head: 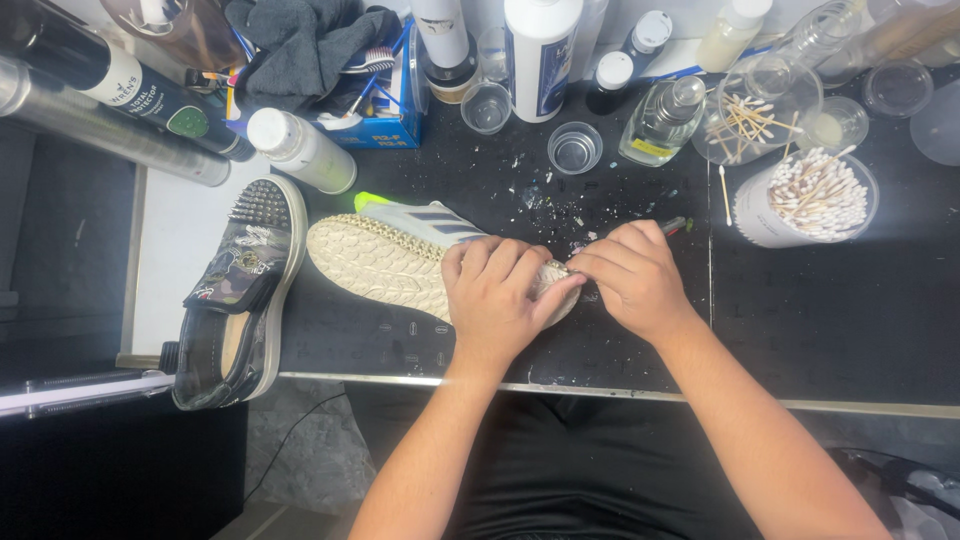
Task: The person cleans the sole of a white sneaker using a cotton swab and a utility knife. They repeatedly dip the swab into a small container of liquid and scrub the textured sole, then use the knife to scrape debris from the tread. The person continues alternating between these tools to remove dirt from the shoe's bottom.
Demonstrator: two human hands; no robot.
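The black worktable (820,330) fills most of the frame. In the centre lies a white sneaker (390,262) on its side, sole facing the camera. At the lower left stands a dark studded shoe (240,300). The left hand (500,295) is closed over the sneaker's right end, gripping it. The right hand (635,275) is pinched shut on a small dark tool (673,225), touching the sole. At the upper right stands a cup of cotton swabs (805,198).

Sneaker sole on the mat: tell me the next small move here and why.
Probably a short scrape with the tool tip along the sole's toe end. The left hand pins the sneaker sole-up on its side, the right hand pinches a small tool at that spot, and flakes litter the mat.
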